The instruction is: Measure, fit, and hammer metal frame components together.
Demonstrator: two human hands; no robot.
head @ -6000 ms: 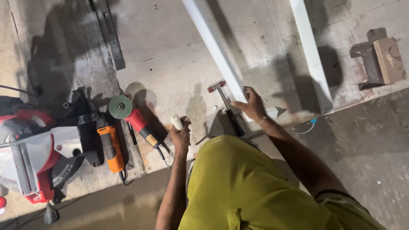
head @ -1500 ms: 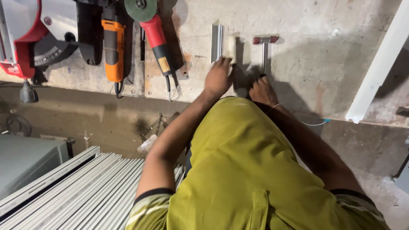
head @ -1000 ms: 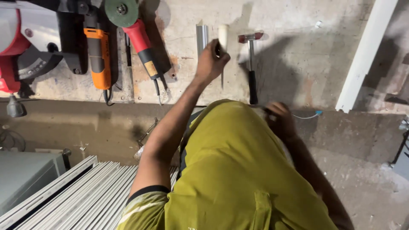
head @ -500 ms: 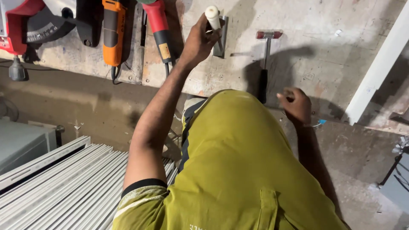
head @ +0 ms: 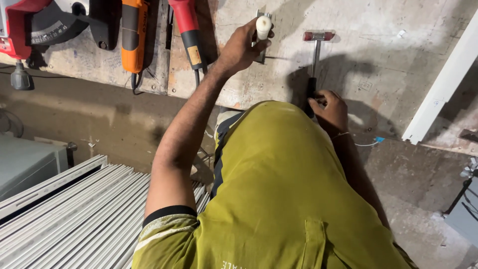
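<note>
At upper centre of the frame, our left hand (head: 239, 47) is clamped on one white tube (head: 263, 26), held upright over a small metal piece (head: 261, 37) on the counter (head: 388, 55); at centre right, our right hand (head: 328, 107) is closed on the dark handle of one hammer (head: 315, 55), which lies flat on the counter. We judge the tube light, smooth and stiff, best held round its middle, and the hammer head-heavy, best held low on the handle. At upper left lie one orange tool (head: 132, 35), one red grinder (head: 189, 27) and one saw (head: 35, 25).
</note>
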